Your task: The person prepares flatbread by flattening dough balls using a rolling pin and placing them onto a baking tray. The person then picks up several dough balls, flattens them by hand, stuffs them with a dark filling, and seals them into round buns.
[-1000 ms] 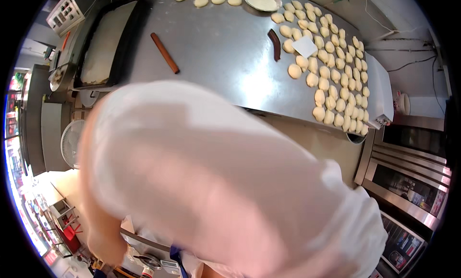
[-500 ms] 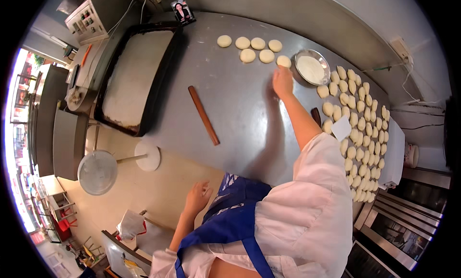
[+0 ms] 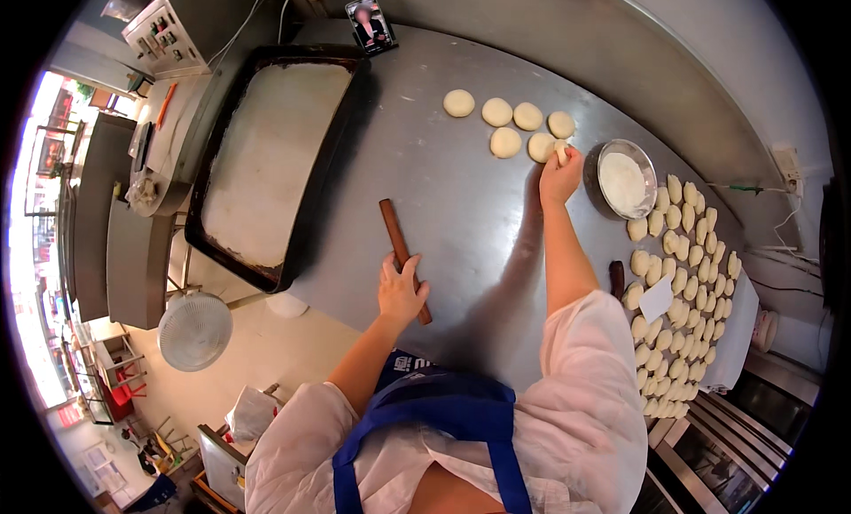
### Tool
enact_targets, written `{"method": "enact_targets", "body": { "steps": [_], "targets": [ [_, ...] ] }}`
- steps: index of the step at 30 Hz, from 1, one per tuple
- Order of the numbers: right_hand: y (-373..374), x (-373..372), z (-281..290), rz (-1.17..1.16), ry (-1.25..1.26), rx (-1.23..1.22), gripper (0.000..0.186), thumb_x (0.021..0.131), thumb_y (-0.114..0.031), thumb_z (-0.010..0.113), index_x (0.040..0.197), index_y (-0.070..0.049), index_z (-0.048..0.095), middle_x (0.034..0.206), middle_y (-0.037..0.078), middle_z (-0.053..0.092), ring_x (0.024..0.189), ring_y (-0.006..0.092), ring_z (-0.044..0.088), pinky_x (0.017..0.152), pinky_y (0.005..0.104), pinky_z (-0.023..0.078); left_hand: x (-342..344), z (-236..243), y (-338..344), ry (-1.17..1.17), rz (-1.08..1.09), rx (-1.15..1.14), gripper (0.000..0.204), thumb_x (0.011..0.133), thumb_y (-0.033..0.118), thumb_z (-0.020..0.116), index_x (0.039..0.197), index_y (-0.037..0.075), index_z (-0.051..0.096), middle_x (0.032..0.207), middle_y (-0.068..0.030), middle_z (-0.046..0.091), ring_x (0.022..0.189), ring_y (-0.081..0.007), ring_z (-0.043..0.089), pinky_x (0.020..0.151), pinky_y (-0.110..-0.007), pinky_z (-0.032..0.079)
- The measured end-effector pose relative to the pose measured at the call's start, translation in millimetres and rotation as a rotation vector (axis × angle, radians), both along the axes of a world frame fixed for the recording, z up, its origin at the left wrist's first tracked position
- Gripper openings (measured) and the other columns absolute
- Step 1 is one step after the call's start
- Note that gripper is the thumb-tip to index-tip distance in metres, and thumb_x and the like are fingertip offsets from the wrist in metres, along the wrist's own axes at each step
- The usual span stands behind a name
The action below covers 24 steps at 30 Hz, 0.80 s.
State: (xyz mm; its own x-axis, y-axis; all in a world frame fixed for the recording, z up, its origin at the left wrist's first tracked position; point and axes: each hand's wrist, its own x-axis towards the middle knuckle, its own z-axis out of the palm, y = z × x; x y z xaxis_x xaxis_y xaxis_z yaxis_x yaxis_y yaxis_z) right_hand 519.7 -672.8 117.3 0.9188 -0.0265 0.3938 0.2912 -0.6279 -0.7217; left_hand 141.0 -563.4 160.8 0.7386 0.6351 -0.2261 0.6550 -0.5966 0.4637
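Your gray metal table [image 3: 461,239] has lots of dough on it.
On your left sits a black tray [image 3: 266,150], with a phone [image 3: 370,28] at its far corner. A brown rolling pin [image 3: 393,226] lies near you. Past it are six flat round dough pieces [image 3: 496,112]. To their right is a silver bowl [image 3: 651,172] of white powder [image 3: 623,180], then lots of little dough lumps [image 3: 691,288] next to a dark stick [image 3: 617,279].

The hands [image 3: 402,290] are bare, the loose shirt [image 3: 581,359] white and short-sleeved, the apron [image 3: 456,409] blue with straps [image 3: 509,471] and white markings [image 3: 411,363].
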Motion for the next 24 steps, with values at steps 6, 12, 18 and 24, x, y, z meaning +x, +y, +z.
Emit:
{"method": "enact_targets", "body": {
  "steps": [6, 12, 18, 24],
  "targets": [
    [84.0, -127.5, 40.2, 0.556, 0.449, 0.353, 0.047, 0.086, -0.023, 0.073, 0.127, -0.005, 0.058, 0.127, 0.019, 0.063, 0.114, 0.0321, 0.062, 0.098, 0.0384, 0.049, -50.4, -25.9, 58.1, -0.183, -0.118, 0.016, 0.043, 0.081, 0.005, 0.066, 0.122, 0.018, 0.064, 0.139, -0.0183, 0.046, 0.119, -0.041, 0.052, 0.097, -0.048, 0.048],
    [128.1, -168.6, -3.8, 0.272, 0.094, -0.415, 0.047, 0.08, -0.036, 0.077, 0.114, -0.006, 0.064, 0.138, 0.023, 0.051, 0.13, 0.0406, 0.044, 0.108, 0.0481, 0.034, -86.2, -24.8, 108.3, -0.176, -0.333, 0.128, 0.044, 0.077, 0.007, 0.069, 0.118, 0.023, 0.066, 0.136, -0.0127, 0.049, 0.115, -0.0355, 0.053, 0.093, -0.047, 0.05],
    [116.2, -220.7, 16.6, 0.44, 0.353, -0.095, 0.041, 0.089, -0.025, 0.07, 0.121, -0.006, 0.052, 0.097, 0.016, 0.069, 0.087, 0.0356, 0.068, 0.077, 0.0422, 0.054, -104.9, -29.6, 128.3, -0.192, -0.4, 0.05, 0.042, 0.079, 0.006, 0.067, 0.118, 0.021, 0.065, 0.133, -0.0186, 0.05, 0.119, -0.0395, 0.051, 0.097, -0.048, 0.046],
    [29.6, -289.3, 47.2, 0.663, 0.776, -0.127, 0.032, 0.088, -0.026, 0.07, 0.116, -0.01, 0.066, 0.102, 0.016, 0.069, 0.094, 0.0344, 0.066, 0.083, 0.0426, 0.053, -101.8, -44.6, 131.8, -0.277, -0.427, 0.137, 0.044, 0.077, 0.008, 0.069, 0.119, 0.021, 0.064, 0.129, -0.0163, 0.051, 0.115, -0.0364, 0.053, 0.097, -0.049, 0.044]
  ]
}}
